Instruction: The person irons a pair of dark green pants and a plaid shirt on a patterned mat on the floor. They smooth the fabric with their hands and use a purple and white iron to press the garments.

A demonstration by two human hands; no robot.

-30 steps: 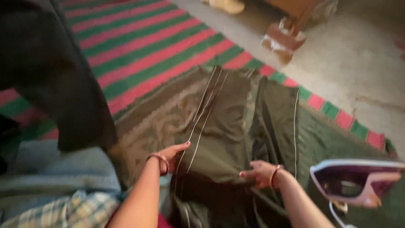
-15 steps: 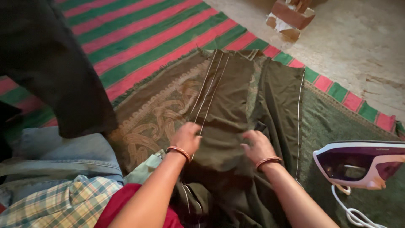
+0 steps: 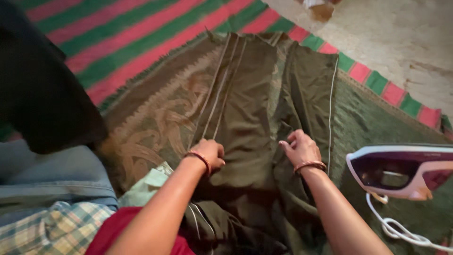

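Clenched on the dark olive trousers (image 3: 250, 108), which lie flat on a patterned green blanket (image 3: 155, 118) toward twelve o'clock, the left hand (image 3: 210, 153) bunches the striped leg while the right hand (image 3: 299, 148) pinches cloth beside it, a purple-and-white iron (image 3: 401, 172) resting at three o'clock.

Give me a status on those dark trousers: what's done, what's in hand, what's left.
Done: the dark trousers lie spread legs-out on the patterned green cloth. In hand: the left hand grips the fabric by the white side stripes, and the right hand pinches the other leg, flattening folds. Left: creases show on the right leg, the waist end is bunched, and the iron stands aside, untouched.
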